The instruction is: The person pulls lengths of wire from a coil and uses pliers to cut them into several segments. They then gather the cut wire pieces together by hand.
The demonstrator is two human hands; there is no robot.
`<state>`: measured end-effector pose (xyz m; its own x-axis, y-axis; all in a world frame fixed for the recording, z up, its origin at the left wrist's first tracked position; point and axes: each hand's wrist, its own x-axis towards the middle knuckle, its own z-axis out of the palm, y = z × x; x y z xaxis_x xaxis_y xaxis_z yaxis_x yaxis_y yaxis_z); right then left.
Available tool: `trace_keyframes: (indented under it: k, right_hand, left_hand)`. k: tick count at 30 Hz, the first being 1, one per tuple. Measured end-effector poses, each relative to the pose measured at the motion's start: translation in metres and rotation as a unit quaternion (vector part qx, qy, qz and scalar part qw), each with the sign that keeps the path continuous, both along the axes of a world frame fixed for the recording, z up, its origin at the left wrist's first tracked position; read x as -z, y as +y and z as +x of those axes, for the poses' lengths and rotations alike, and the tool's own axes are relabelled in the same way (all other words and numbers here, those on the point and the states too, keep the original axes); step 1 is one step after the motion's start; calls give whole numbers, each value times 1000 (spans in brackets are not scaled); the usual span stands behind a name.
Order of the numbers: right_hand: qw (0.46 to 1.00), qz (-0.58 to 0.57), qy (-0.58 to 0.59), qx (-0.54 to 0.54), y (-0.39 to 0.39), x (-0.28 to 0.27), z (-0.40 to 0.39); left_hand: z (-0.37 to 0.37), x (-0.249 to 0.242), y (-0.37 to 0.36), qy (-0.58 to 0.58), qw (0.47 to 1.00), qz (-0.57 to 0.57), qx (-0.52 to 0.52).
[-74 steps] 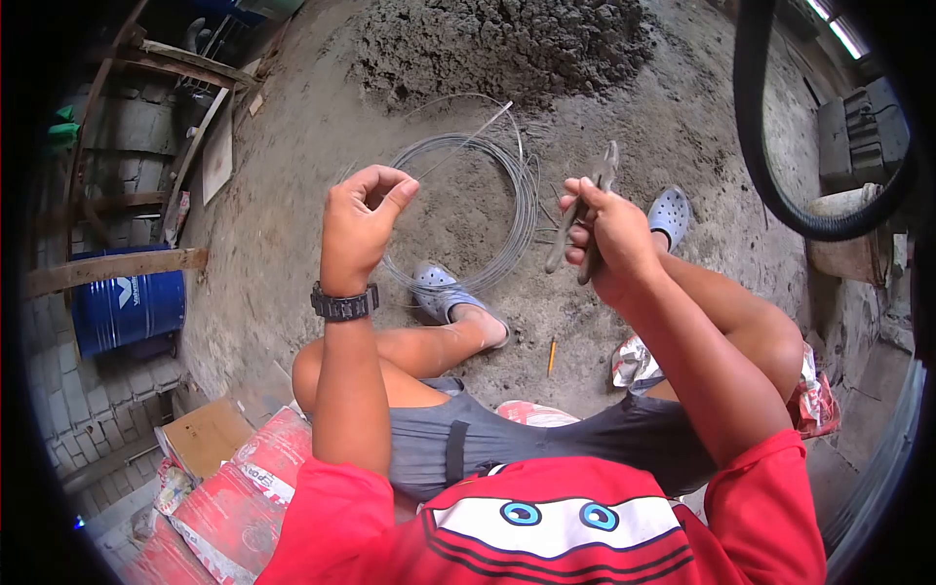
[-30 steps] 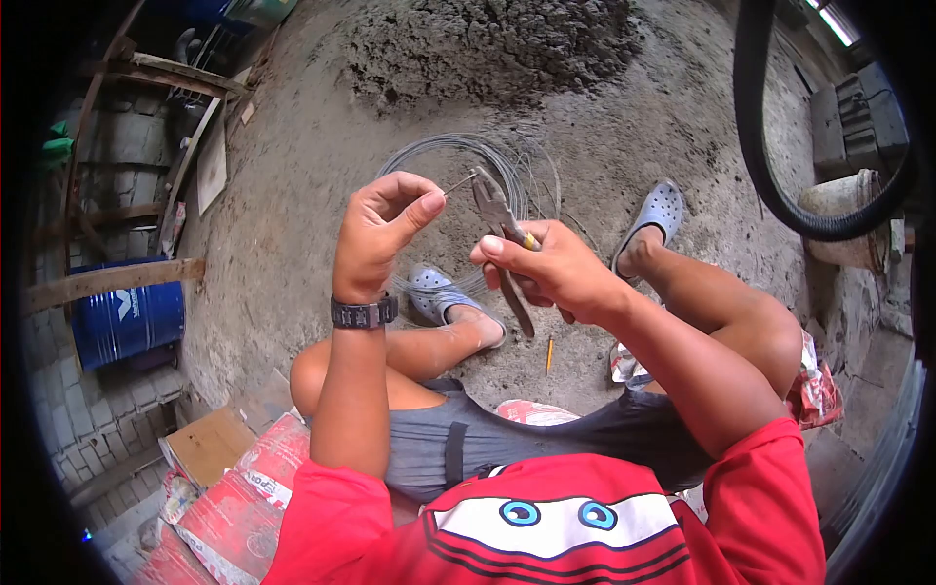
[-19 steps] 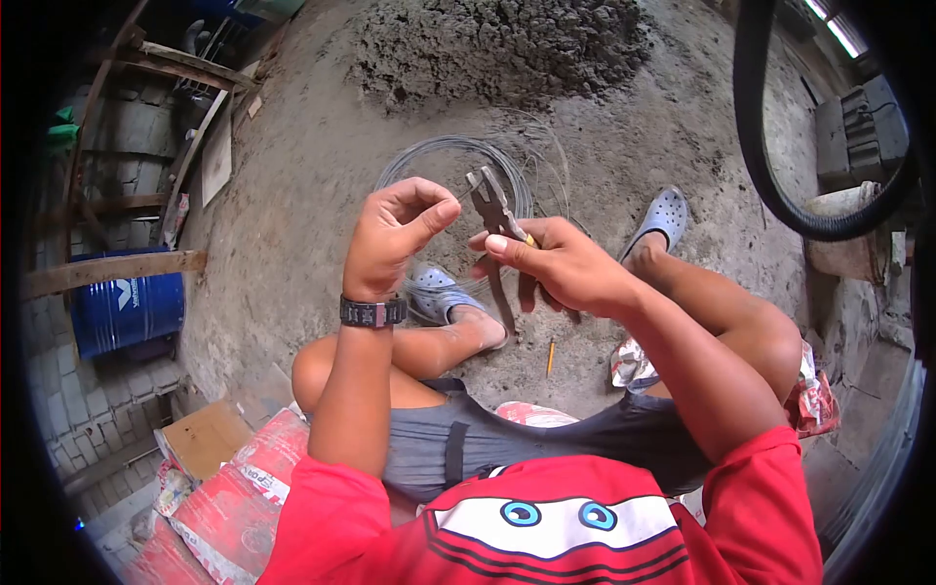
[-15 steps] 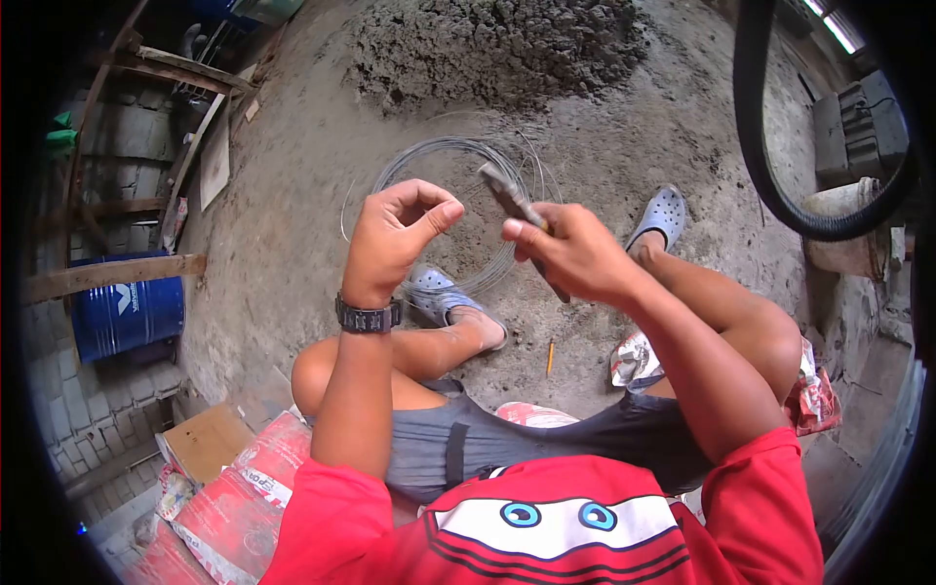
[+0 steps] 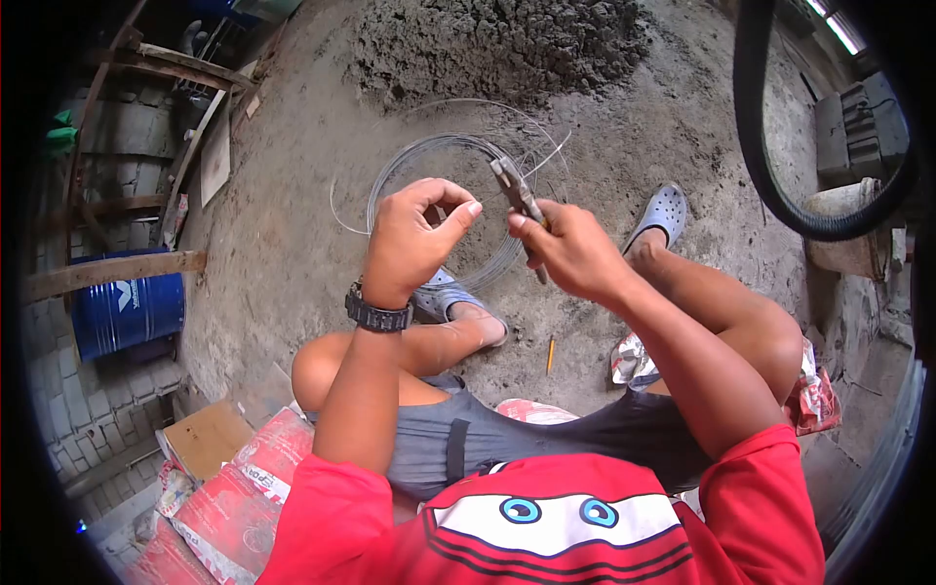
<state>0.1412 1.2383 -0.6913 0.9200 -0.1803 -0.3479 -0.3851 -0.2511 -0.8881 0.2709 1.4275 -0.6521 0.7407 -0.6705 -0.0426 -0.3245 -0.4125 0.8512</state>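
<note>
My left hand (image 5: 414, 234), with a dark watch on its wrist, is closed in a pinch, thumb against fingertips. Whatever it holds, if anything, is too thin or hidden to make out. My right hand (image 5: 575, 244) grips a pair of pliers (image 5: 517, 190), jaws pointing up and to the left, just right of my left fingertips. Behind and below both hands a coil of thin metal wire (image 5: 390, 166) lies around my feet, with loose loops and one end (image 5: 556, 151) sticking out beyond the pliers' jaws.
A heap of wet grey mortar (image 5: 497, 49) lies ahead on the concrete floor. A yellow pencil (image 5: 550, 355) is between my legs. Red printed bags (image 5: 234, 507) and a blue drum (image 5: 127, 307) are at left. A black hose (image 5: 756, 127) hangs at right.
My left hand has moved slightly right, toward the pliers. The pliers have tilted more upright. The loose wire loops and the free end beyond the jaws have shifted.
</note>
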Motion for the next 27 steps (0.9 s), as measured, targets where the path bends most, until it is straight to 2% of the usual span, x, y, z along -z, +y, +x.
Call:
trace_keyframes:
  k: [3,7,9,17,26,27]
  right_hand:
    - [999,-36,-2,-10,9,-2,-2]
    - [996,-87,6,-31,9,-8,-1]
    - [995,-93,5,-29,8,-11,-1]
    - [992,-124,14,-34,5,-22,0]
    - [994,-98,20,-41,0,-14,-2]
    - [996,66,19,-50,-1,-4,-5]
  left_hand:
    - [-1,8,-1,-50,998,-21,9]
    - [0,9,0,-53,998,-26,12]
    - [2,10,2,9,999,-31,10]
    - [1,4,2,23,999,-28,6]
    - [3,7,3,45,999,-22,-6]
    - [5,8,4,53,998,-30,-13]
